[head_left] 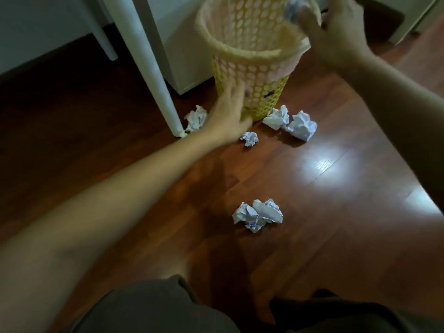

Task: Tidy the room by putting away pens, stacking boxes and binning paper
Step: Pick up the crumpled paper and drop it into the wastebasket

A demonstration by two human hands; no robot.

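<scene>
1. Nearest, just below centre, a crumpled paper ball lies alone on the wooden floor. It looks light and springy; pinching across its folds should hold it.
2. Farther, at 12 o'clock from it, a small paper wad sits just beside the left hand, which is spread open, gripping nothing, against the base of the yellow basket.
3. At 1 o'clock, two larger wads touch each other near the basket's foot; at 11 o'clock another wad rests by a white table leg.
4. Farthest, the right hand hangs over the basket's rim, seemingly pinching a blurred paper.
</scene>
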